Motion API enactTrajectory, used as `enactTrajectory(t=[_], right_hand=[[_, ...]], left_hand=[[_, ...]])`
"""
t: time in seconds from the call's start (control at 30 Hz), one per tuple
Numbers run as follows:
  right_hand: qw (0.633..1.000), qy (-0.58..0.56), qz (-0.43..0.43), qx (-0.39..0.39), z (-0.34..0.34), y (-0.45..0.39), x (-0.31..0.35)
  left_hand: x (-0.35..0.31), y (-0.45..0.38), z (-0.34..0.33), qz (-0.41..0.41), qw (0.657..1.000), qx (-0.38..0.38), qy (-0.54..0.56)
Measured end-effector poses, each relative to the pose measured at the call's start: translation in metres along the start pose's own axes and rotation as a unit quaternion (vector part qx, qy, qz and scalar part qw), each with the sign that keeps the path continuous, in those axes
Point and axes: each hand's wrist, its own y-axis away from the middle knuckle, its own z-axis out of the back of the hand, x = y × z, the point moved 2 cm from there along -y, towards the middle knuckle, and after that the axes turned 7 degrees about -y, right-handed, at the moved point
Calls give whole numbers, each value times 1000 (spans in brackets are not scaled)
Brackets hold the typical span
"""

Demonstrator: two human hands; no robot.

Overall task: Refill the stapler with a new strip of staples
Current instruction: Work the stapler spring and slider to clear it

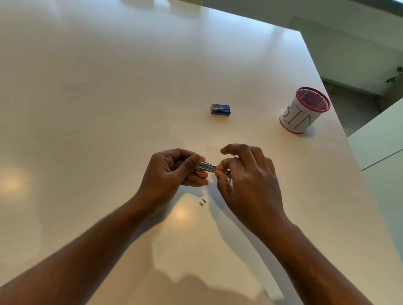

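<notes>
Left hand [169, 171] grips staple strip [206, 167] steady; right hand [244, 178] pinches its end, likely breaking off a section, near staple box [220, 110].

Desk [127, 96]: smooth, glossy white surface, light reflected. Staple strip [206, 166]: bright shiny metal. Loose staple piece [202, 202]: metal. Small box [220, 110]: blue printed card, slightly glossy. Cup [304, 110]: red wire mesh, wrapped in matt white paper
</notes>
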Motion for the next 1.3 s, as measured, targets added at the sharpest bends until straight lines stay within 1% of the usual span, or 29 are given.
enactTrajectory(t=[0.23, 0.63, 1.0, 1.13, 1.23, 1.3], right_hand=[[996, 72, 37, 28, 6, -9, 5], [972, 193, 85, 108, 14, -23, 19], [958, 222, 67, 171, 18, -32, 28], [951, 233, 80, 187, 17, -31, 23], [949, 241, 82, 184, 21, -28, 16], [953, 245, 71, 164, 26, -27, 14]], left_hand=[[-1, -1, 1, -19, 1000, -13, -14], [-1, 1, -1, -44, 999, -15, -25], [1, 2, -2, -49, 998, -24, -13], [1, 2, -1, -46, 998, -29, -18], [2, 0, 1, -27, 999, -38, -1], [3, -1, 3, -24, 999, -39, 4]])
